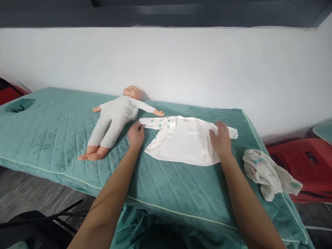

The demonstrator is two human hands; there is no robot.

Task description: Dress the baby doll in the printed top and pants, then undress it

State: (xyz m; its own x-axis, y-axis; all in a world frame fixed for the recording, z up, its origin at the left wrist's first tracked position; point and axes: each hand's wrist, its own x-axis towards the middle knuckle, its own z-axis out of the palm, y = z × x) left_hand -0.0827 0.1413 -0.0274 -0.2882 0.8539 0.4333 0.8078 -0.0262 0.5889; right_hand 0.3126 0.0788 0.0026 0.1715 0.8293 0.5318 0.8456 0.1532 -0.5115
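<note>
A white baby shirt (186, 141) lies spread open and flat, with its plain inside up and a small printed pattern on the sleeves and left front edge. My left hand (136, 135) is closed at the cuff of the shirt's left sleeve, its fingertips pinching the edge. Over the right side of the shirt is my right hand (221, 140), thumb and fingers apart and slightly blurred. It hides part of the right sleeve. Just left of the shirt, a baby doll (116, 110) with a white cloth body lies on its back, one arm stretched toward the sleeve.
A crumpled patterned garment (267, 171) lies at the right edge of the green quilted bed (181, 193). The bed stands against a white wall (194, 69). To the right is a red case-like object (306, 166). Dark cords (59, 214) show at lower left.
</note>
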